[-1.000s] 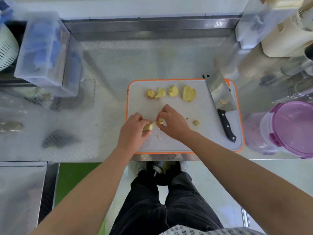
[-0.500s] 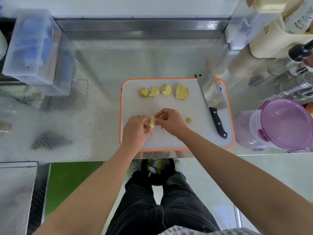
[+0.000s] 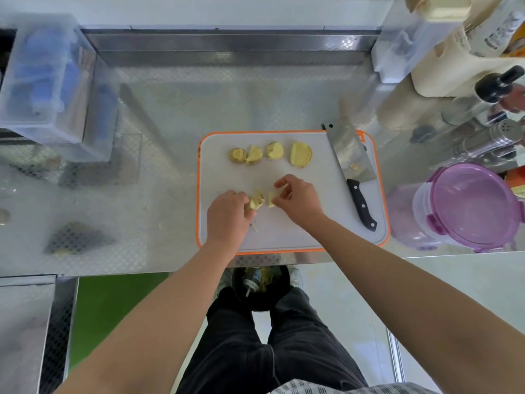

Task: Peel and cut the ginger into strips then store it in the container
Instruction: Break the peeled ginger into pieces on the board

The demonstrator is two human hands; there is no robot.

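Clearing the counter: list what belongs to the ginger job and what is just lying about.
Job: knobbly yellow ginger chunk, small pale ginger piece, row of four yellow ginger pieces, steel cleaver with black handle, white orange-rimmed cutting board, clear container with purple lid.
Lying about: clear plastic box of blue items, black-capped bottle, steel shaker.

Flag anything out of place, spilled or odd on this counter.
Minor only. The steel cleaver with the black handle lies flat on the orange-rimmed white cutting board, its blade tip past the far rim, with a pale ginger scrap on the blade. Nothing spilled.
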